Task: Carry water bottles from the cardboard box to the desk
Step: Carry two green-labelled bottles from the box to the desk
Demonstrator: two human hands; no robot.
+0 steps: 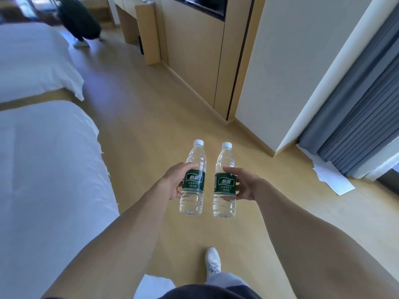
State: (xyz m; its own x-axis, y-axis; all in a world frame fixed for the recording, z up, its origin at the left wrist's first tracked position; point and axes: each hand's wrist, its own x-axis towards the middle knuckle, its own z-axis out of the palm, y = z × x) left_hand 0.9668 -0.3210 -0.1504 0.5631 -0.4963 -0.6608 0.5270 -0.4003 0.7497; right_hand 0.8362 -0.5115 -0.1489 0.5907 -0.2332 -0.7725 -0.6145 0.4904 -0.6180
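Left bottle: a clear, ribbed plastic water bottle [192,180] with a white screw cap and a glossy green label band, upright in the air above the floor, full of water.
Right bottle: a matching water bottle [224,182], same cap and green label, upright just beside the first with a narrow gap between them.
Left hand: the left hand [176,180] wraps the left bottle at its label, thumb over the top edge of the band, fingers curled behind it.
Right hand: the right hand [243,184] grips the right bottle at its label, thumb lying along the top edge, fingers curled round the far side.
Floor: smooth tan floor [140,117], faintly glossy, under both bottles.
Shoe: a white laced sneaker [213,261] on the floor below the bottles.
Beds: two beds with soft white bedding, the near bed [43,180] and the far bed [32,61], along the left side.
Cabinet: flat light wood cabinet [194,61] with a dark vertical strip, ahead on the right.
Curtain: grey pleated curtain [362,108] at far right.
Paper: white paper sheets [332,180] lying flat on the floor by the curtain.
Other person: a person in dark clothes [79,20] bent over at the far end, blurred.
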